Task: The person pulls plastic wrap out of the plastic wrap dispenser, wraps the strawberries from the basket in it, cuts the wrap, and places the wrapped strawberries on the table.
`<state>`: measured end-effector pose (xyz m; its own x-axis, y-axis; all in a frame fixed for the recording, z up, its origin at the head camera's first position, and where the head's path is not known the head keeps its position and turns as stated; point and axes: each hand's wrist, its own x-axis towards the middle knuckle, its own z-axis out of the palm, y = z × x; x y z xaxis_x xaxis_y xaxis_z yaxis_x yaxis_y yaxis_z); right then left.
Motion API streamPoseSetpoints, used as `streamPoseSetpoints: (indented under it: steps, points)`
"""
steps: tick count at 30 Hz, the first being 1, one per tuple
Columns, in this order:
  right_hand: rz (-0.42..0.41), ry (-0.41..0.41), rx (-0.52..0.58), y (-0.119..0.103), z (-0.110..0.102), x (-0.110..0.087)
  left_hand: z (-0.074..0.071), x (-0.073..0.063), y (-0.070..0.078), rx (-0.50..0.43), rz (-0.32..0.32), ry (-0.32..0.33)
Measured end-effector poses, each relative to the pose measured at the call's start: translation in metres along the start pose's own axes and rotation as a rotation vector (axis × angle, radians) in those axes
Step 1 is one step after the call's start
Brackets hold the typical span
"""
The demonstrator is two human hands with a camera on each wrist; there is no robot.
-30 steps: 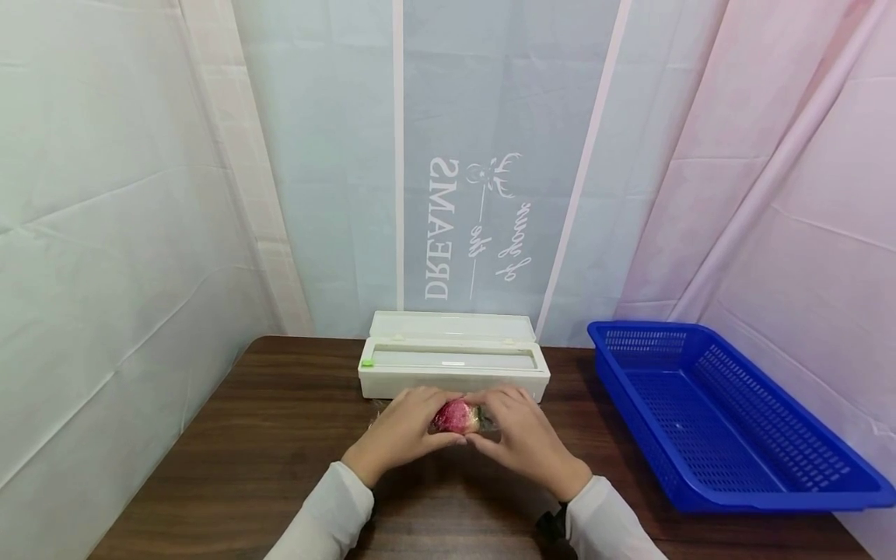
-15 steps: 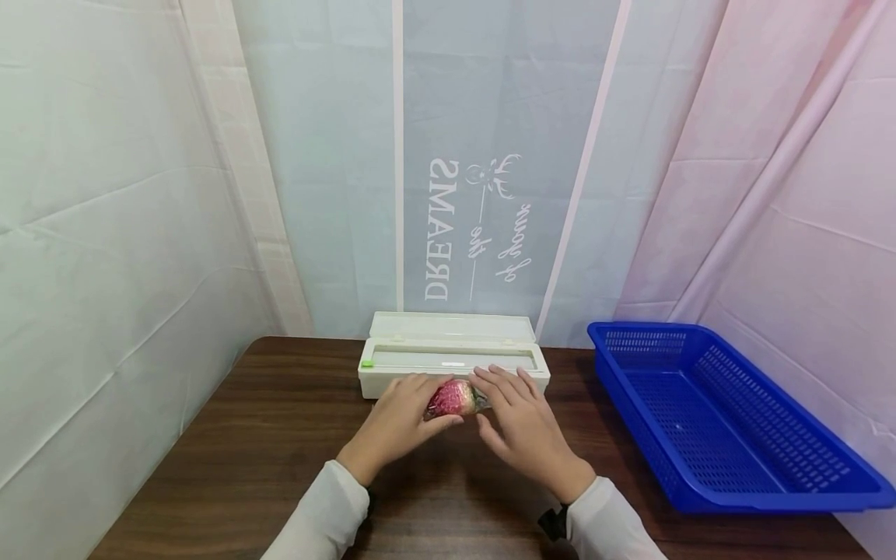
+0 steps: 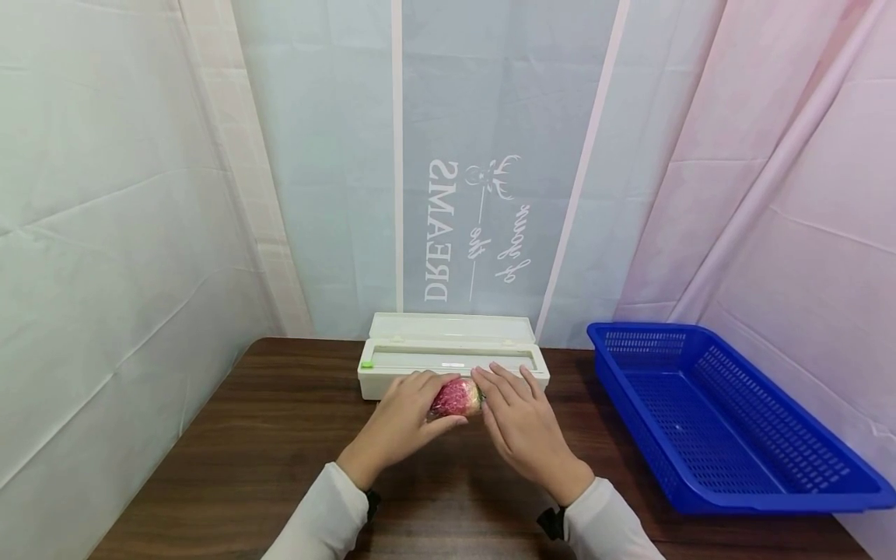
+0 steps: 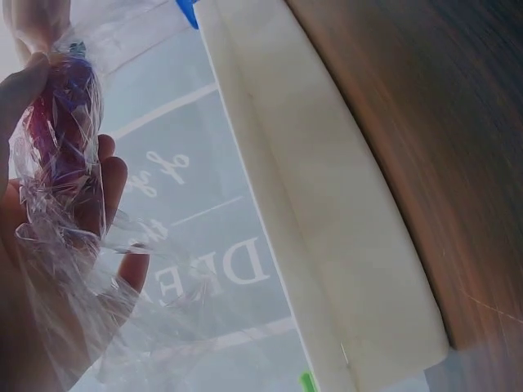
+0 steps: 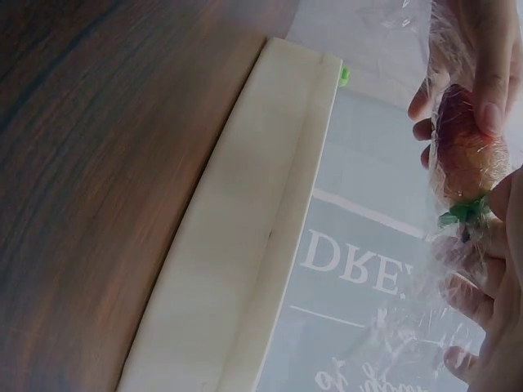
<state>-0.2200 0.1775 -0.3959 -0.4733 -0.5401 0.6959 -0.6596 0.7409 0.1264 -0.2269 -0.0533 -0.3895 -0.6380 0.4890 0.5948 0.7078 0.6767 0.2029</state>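
Between both hands, in front of a white box, is a red strawberry (image 3: 456, 397) with a pale end and green leaves (image 5: 466, 211), wrapped in clear plastic wrap (image 4: 61, 237). My left hand (image 3: 393, 429) grips the red end, thumb on the near side and fingers behind. The thumb and fingers of my right hand (image 3: 525, 437) pinch the wrap at the leafy end. Loose crumpled film trails from the strawberry over the left palm and across the right fingers. In the head view the right hand hides most of the leaves.
The white plastic wrap dispenser (image 3: 453, 383) stands at the table's back edge with its lid (image 3: 452, 327) raised and a green slider (image 3: 367, 365) at its left. On the right sits a blue perforated basket (image 3: 689, 498). Brown wooden table (image 3: 280, 467) lies below the hands.
Both hands have lifted the wrapped strawberry slightly up and away. The right thumb and fingers spread off the leafy end half a second ago, and now close together there.
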Motion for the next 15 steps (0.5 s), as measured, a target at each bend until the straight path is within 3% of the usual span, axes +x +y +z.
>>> streamPoseSetpoints:
  steps: [4,11,15]
  points:
    - [0.013,-0.005,0.027,0.0010,0.0002,-0.0002,-0.0013,0.0006,0.0007,-0.032,-0.009,-0.002]
    - [0.111,-0.061,0.214,0.0029,0.0016,-0.0030,-0.0048,0.0009,0.0019,-0.235,-0.070,-0.006]
    - [0.143,-0.049,0.257,0.0043,0.0020,-0.0038,-0.0054,0.0019,0.0019,-0.299,-0.084,0.005]
